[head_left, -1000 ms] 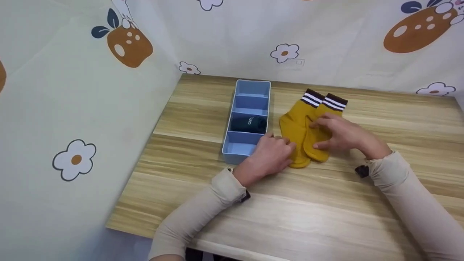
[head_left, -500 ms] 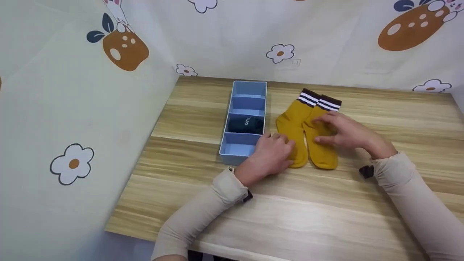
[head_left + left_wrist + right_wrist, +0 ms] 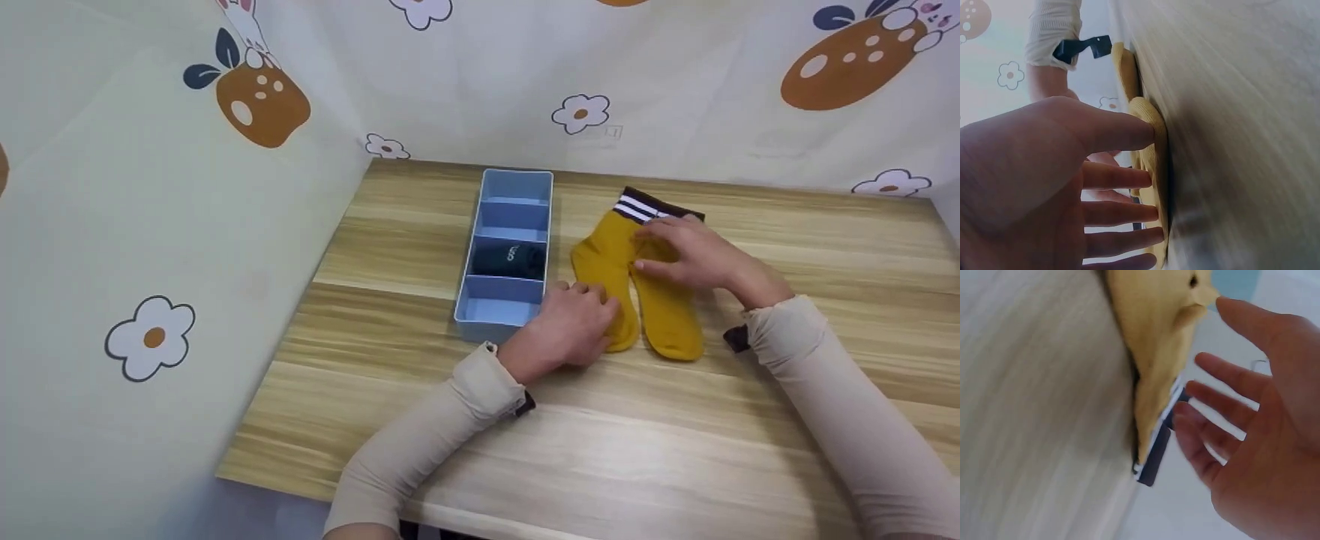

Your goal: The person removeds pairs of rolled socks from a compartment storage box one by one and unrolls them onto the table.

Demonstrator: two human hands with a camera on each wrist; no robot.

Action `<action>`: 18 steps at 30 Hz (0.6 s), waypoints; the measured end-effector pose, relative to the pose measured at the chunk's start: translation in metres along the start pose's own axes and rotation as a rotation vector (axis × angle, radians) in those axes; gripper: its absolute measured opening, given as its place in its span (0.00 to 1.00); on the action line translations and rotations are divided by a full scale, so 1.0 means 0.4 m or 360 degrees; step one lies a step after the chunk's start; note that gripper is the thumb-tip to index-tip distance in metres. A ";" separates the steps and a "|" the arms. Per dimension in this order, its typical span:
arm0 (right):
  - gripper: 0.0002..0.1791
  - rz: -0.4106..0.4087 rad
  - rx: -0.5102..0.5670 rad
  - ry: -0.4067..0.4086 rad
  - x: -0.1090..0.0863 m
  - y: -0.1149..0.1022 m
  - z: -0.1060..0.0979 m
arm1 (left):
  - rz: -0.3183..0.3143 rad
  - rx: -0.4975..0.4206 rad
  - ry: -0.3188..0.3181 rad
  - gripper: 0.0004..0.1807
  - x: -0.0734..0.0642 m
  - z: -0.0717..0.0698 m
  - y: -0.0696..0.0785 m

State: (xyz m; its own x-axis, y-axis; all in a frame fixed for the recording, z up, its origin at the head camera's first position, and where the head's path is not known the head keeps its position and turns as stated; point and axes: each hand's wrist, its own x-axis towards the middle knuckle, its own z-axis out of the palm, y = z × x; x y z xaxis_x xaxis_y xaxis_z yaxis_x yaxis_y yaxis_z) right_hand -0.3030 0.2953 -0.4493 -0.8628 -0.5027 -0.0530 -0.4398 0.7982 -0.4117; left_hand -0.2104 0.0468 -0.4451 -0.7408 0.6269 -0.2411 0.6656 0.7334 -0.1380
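Two yellow socks with dark, white-striped cuffs lie flat on the table, feet toward me. On the foot of the left sock point(image 3: 604, 259) rests my left hand point(image 3: 574, 322); in the left wrist view its straight thumb and fingers touch the yellow fabric point(image 3: 1154, 163). Over the upper part of the right sock point(image 3: 671, 326) is my right hand point(image 3: 694, 255), fingers relaxed and spread. The right wrist view has those fingers point(image 3: 1224, 377) apart from the cloth, with the thumb tip near a small raised fold point(image 3: 1189, 316). My right hand hides part of the right cuff.
Left of the socks stands a light blue divided box point(image 3: 491, 331), close to my left hand. A dark rolled cloth bundle point(image 3: 510, 259) with white lettering sits in one compartment. The wooden table point(image 3: 360, 360) meets patterned wall sheets at its back and left.
The right sock's foot has swung right, away from the left sock, so a gap shows between the feet. My right hand has shifted up along that sock; my left hand stays nearly in place.
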 end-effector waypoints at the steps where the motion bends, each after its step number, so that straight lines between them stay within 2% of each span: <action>1: 0.31 0.0003 -0.0028 -0.0001 0.009 -0.001 0.005 | 0.0001 0.0005 0.0001 0.27 0.000 0.000 0.000; 4: 0.34 0.0026 -0.0102 -0.0039 0.031 -0.003 0.018 | 0.0005 0.0004 0.0015 0.28 -0.002 0.001 -0.002; 8: 0.38 0.0061 -0.0111 -0.0113 0.047 -0.003 0.028 | 0.0007 -0.0003 0.0042 0.26 -0.002 0.004 -0.001; 11: 0.42 0.0085 -0.0101 -0.0097 0.045 -0.005 0.027 | -0.0003 0.0003 0.0059 0.24 -0.003 0.006 0.003; 15: 0.46 0.0185 -0.0166 -0.0012 0.034 -0.010 0.021 | -0.0019 0.0009 0.0068 0.23 -0.002 0.011 0.008; 18: 0.49 0.0261 -0.0218 -0.0045 0.029 -0.012 0.022 | -0.0026 0.0005 0.0061 0.25 -0.001 0.015 0.011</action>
State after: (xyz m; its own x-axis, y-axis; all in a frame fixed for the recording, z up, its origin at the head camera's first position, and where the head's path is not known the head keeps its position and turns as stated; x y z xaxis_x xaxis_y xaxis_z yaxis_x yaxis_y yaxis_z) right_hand -0.3085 0.2826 -0.4559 -0.9190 -0.3703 -0.1354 -0.3258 0.9067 -0.2680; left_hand -0.2066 0.0484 -0.4514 -0.7546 0.6244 -0.2018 0.6535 0.7430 -0.1449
